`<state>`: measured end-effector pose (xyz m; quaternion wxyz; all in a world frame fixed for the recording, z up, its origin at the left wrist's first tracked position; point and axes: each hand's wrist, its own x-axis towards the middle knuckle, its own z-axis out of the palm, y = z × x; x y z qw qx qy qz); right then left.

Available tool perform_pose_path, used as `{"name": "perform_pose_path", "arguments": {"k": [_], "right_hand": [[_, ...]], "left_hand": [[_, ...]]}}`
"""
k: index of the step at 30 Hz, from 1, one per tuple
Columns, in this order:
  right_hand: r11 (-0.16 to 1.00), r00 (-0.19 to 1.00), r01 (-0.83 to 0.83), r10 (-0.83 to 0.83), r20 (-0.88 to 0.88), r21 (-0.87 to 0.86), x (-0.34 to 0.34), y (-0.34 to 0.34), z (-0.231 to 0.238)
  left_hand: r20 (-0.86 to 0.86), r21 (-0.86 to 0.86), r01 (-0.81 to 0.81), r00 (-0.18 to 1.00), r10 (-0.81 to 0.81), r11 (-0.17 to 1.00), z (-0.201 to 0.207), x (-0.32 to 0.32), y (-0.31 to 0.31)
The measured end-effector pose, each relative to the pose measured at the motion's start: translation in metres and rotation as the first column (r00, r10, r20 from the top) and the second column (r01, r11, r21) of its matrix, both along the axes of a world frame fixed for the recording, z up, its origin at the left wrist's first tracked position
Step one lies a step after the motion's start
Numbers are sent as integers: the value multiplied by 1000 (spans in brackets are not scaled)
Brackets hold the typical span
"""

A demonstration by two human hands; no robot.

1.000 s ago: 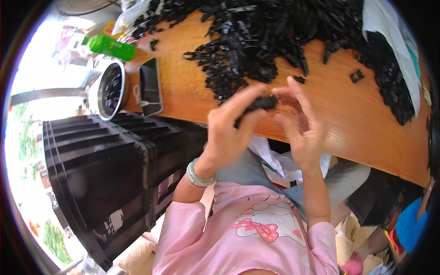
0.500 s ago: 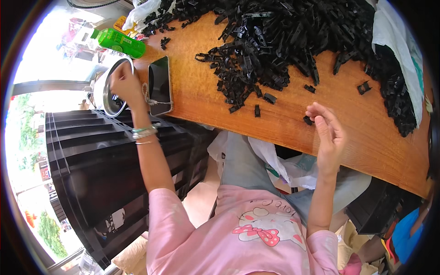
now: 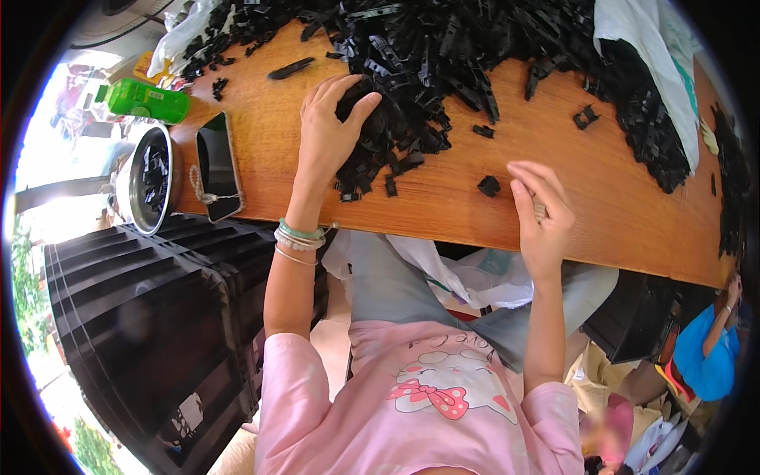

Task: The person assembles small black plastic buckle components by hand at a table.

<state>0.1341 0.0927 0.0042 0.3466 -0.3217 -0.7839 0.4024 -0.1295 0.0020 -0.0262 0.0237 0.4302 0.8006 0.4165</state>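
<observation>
My left hand [image 3: 331,119] rests at the near left edge of a heap of small black plastic parts [image 3: 412,138], thumb and fingers apart and curved over it. Pieces under its palm and fingertips are partly hidden. On the right, my right hand [image 3: 546,210] hovers by the table's front, fingers loosely stretched and thumb apart, with nothing visible in it. Just left of its fingertips lies a single small black part [image 3: 488,186]. Longer black clip-like parts [image 3: 467,47] are piled farther back. One long black piece [image 3: 290,69] lies on the bare wood beyond my left hand.
A metal bowl [image 3: 168,186] holding black parts stands left of a phone [image 3: 216,158] with a beaded strap. Behind them lies a green bottle [image 3: 149,101]. White plastic sacking [image 3: 645,55] covers parts at right. Black crates [image 3: 142,317] stand left; a person in blue [image 3: 704,356] is at far right.
My left hand has moved from above the metal bowl rightward to the heap, and its closed fingers have spread. My right hand now sits slightly clear of the small black part. The view has shifted.
</observation>
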Motion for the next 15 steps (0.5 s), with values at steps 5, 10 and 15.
{"name": "perform_pose_path", "arguments": {"k": [5, 10, 15], "right_hand": [[983, 995, -86, 78, 55, 161, -27, 43, -9], [972, 984, -141, 117, 132, 190, -63, 84, -17], [985, 974, -109, 79, 213, 135, -61, 93, -18]], "left_hand": [[-35, -22, 58, 998, -59, 998, 3, 11, -5], [-46, -35, 138, 989, -139, 990, 13, 12, -13], [48, 105, 90, 994, -96, 990, 43, 39, -50]]}}
